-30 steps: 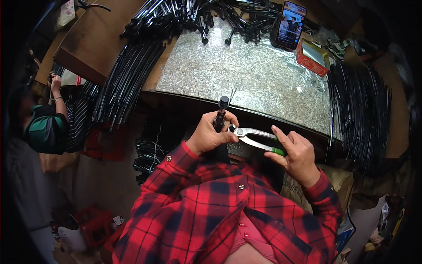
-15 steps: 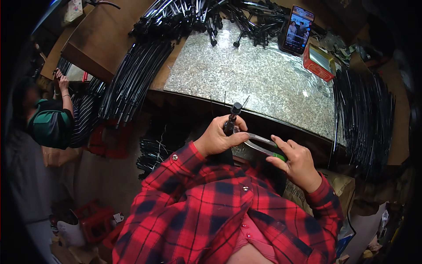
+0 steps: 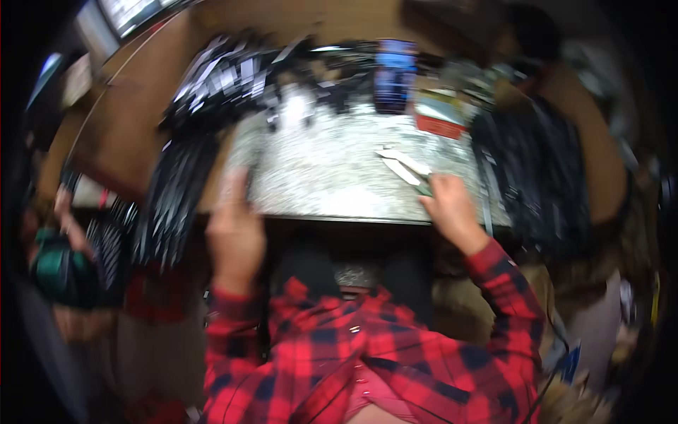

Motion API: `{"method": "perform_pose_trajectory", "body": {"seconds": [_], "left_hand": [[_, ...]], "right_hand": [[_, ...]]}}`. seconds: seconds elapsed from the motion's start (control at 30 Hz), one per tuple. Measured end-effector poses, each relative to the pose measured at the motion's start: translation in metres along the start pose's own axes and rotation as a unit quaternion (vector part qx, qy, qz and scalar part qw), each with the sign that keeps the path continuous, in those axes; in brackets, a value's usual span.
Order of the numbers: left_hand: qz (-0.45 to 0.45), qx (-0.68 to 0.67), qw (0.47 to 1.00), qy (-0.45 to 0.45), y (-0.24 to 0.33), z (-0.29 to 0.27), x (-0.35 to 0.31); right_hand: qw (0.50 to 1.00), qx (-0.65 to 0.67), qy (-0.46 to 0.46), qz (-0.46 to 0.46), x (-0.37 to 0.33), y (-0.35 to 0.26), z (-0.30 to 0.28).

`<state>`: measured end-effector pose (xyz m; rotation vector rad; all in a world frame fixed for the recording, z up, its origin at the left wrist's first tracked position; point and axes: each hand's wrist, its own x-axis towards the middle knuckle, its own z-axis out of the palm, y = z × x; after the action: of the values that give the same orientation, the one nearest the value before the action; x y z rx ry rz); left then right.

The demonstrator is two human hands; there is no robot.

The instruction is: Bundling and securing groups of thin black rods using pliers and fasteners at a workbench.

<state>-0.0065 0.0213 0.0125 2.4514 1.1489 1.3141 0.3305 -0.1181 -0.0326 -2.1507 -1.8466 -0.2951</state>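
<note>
My right hand is closed around the green-gripped end of a pair of silver pliers. The two metal arms of the pliers stand apart, over the right half of the speckled tabletop. My left hand is raised at the table's front left edge, beside a bundle of black rods. Motion smears its fingers, so whether it holds anything is unclear. A pile of black rods with shiny stems lies at the back left of the table.
At the back stands a lit phone, with a red-edged open box to its right. Another bundle of black rods hangs over the right edge. A person in green works at far left.
My hands have parted: the left moved left and the right moved the pliers up over the tabletop. The black part between them is no longer distinguishable. The whole view has shifted.
</note>
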Motion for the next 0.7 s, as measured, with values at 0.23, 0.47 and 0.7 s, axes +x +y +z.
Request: {"method": "perform_pose_trajectory", "body": {"seconds": [0.23, 0.47, 0.7], "left_hand": [[-0.066, 0.251, 0.963, -0.068, -0.172, -0.05, 0.058], [0.012, 0.11, 0.986, -0.123, -0.116, 0.002, 0.036], [0.061, -0.019, 0.992, -0.109, -0.07, 0.078, 0.003]], "right_hand": [[0.998, -0.055, 0.021, 0.036, 0.003, 0.014, -0.029], [0.92, -0.334, 0.103, 0.179, 0.037, 0.139, -0.054], [0.886, -0.364, 0.04, 0.283, 0.059, 0.197, -0.029]]}}
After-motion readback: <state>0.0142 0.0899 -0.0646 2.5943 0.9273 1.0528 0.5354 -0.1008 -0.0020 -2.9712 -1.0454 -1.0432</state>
